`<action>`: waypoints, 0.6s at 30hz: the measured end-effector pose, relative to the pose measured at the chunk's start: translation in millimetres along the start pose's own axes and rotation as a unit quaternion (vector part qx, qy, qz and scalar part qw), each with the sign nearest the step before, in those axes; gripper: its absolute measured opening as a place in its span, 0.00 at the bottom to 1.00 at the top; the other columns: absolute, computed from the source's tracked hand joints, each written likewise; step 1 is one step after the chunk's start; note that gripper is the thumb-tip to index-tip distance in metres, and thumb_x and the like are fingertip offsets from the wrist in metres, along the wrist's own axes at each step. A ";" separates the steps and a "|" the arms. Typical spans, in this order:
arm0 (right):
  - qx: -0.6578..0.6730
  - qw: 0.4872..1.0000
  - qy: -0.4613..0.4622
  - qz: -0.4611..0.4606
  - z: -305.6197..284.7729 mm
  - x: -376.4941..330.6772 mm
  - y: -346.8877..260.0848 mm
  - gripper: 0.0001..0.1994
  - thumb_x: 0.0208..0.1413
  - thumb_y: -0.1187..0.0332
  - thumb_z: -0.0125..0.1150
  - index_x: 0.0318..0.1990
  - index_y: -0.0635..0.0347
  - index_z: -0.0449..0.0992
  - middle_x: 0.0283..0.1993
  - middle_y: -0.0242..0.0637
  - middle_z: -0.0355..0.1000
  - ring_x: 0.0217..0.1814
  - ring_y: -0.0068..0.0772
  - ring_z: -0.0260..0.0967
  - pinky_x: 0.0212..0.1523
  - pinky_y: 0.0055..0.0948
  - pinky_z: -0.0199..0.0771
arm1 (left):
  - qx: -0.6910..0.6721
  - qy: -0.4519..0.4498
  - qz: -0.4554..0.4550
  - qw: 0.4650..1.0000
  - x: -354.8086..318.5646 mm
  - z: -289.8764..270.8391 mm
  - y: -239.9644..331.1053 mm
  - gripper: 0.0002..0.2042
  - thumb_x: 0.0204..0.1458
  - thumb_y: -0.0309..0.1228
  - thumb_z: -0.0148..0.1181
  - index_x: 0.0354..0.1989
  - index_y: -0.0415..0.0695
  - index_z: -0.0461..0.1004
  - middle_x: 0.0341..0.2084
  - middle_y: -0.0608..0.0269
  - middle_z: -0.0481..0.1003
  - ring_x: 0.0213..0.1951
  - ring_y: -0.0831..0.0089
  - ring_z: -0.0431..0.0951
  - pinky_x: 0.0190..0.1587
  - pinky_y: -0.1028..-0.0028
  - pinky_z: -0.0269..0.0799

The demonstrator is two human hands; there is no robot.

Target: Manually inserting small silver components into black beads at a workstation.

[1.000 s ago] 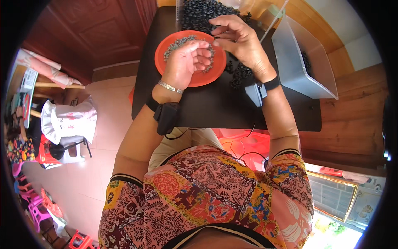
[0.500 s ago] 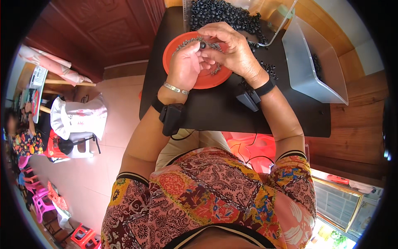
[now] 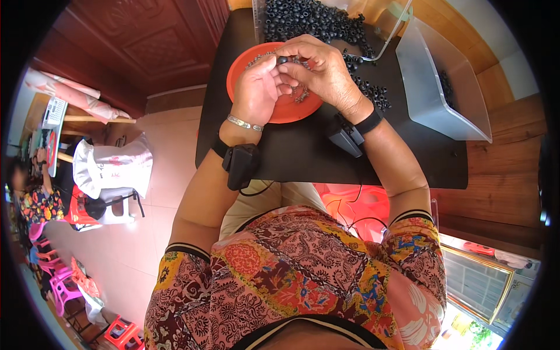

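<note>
Above the orange-red round dish [image 3: 234,84] my two hands meet at their fingertips. A small round black plastic piece [image 3: 283,60] sits at the thumb and fingers of my left hand [image 3: 255,93], which is closed on it, palm turned up. My right hand [image 3: 331,73] reaches over from the right, its thumb and forefinger closed in a pinch against the same piece. Whatever else lies between the right fingertips is too small to make out. Small grey metal parts [image 3: 300,93] lie in the dish under the hands.
A clear bin [image 3: 259,23] of many black plastic pieces [image 3: 312,20] stands at the back of the dark table [image 3: 286,154]. Loose black pieces [image 3: 373,93] lie right of the dish. A translucent bin [image 3: 429,96] stands at the right. Another person [image 3: 35,192] is far left.
My right fingers have drawn closer around the black piece, and less of it shows. Both hands stay over the dish, and the view has shifted slightly.
</note>
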State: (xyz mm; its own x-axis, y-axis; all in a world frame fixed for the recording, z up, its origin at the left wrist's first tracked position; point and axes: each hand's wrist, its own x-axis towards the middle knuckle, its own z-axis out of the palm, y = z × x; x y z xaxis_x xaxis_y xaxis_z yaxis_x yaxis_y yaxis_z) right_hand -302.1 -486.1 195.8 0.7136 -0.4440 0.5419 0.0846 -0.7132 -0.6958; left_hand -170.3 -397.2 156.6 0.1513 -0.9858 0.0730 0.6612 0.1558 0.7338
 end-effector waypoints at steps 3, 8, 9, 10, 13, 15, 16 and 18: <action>-0.076 0.993 0.038 -0.080 -1.4 1.1 2.2 0.11 0.44 0.75 0.64 0.38 0.59 0.76 0.37 0.34 0.73 0.34 0.34 0.75 0.33 0.27 0.77 | 0.014 0.009 -0.003 1.000 -1.6 2.7 2.3 0.12 0.58 0.36 0.45 0.42 0.41 0.69 0.31 0.64 0.74 0.32 0.73 0.74 0.33 0.76 0.68; -0.135 0.986 0.033 -0.091 0.5 0.5 -11.5 0.12 0.42 0.77 0.64 0.37 0.59 0.76 0.34 0.34 0.72 0.33 0.33 0.74 0.35 0.26 0.76 | 0.031 -0.013 -0.001 0.999 -1.8 1.5 1.3 0.12 0.57 0.35 0.45 0.42 0.41 0.69 0.31 0.64 0.74 0.32 0.73 0.74 0.33 0.76 0.68; -0.135 0.986 0.033 -0.091 0.8 0.5 -10.8 0.12 0.42 0.77 0.64 0.37 0.59 0.76 0.34 0.34 0.72 0.33 0.33 0.74 0.35 0.26 0.76 | 0.012 -0.010 0.011 1.000 -3.3 6.8 2.8 0.12 0.57 0.35 0.45 0.42 0.41 0.69 0.31 0.63 0.74 0.32 0.73 0.74 0.33 0.76 0.68; -0.103 0.991 0.034 -0.080 1.2 0.6 -9.4 0.12 0.42 0.77 0.65 0.37 0.59 0.76 0.34 0.34 0.72 0.34 0.33 0.74 0.35 0.26 0.76 | -0.008 -0.006 0.023 1.000 -4.0 9.8 3.6 0.12 0.57 0.35 0.45 0.43 0.41 0.69 0.32 0.63 0.74 0.32 0.72 0.74 0.34 0.76 0.68; -0.058 0.996 0.031 -0.059 0.8 0.9 -8.2 0.12 0.43 0.76 0.64 0.38 0.60 0.76 0.33 0.34 0.72 0.34 0.31 0.74 0.35 0.25 0.76 | -0.032 0.004 0.029 0.999 -1.6 5.8 0.8 0.13 0.58 0.35 0.44 0.43 0.40 0.69 0.32 0.63 0.74 0.33 0.72 0.74 0.34 0.76 0.67; -0.047 0.997 0.029 -0.048 -0.1 0.7 -6.8 0.12 0.43 0.77 0.64 0.38 0.60 0.76 0.33 0.34 0.72 0.34 0.31 0.74 0.35 0.25 0.76 | -0.029 -0.018 0.021 0.999 -1.4 3.4 1.4 0.13 0.58 0.35 0.44 0.43 0.40 0.69 0.32 0.63 0.74 0.33 0.72 0.74 0.34 0.75 0.67; -0.045 0.997 0.028 -0.048 -0.7 1.0 -5.1 0.11 0.43 0.77 0.64 0.38 0.60 0.75 0.33 0.34 0.72 0.34 0.31 0.75 0.35 0.26 0.77 | -0.026 -0.040 0.012 0.999 -1.8 3.1 1.7 0.13 0.58 0.36 0.44 0.43 0.40 0.69 0.32 0.63 0.74 0.33 0.72 0.74 0.35 0.75 0.68; -0.044 0.998 0.027 -0.047 -1.6 0.6 -4.5 0.11 0.44 0.77 0.63 0.37 0.60 0.75 0.33 0.34 0.72 0.35 0.31 0.75 0.35 0.26 0.77 | -0.024 -0.039 0.009 0.999 -2.5 4.1 3.0 0.13 0.58 0.36 0.44 0.43 0.40 0.69 0.32 0.63 0.74 0.33 0.71 0.74 0.35 0.75 0.68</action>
State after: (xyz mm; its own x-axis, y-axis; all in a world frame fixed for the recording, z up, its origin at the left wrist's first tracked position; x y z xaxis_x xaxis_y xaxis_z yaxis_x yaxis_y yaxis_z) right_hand -303.2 -484.0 200.0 0.6666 -0.3995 0.6293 0.0872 -0.7967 -0.5981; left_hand -171.7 -394.6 161.4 0.1069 -0.9846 0.1385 0.6944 0.1737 0.6983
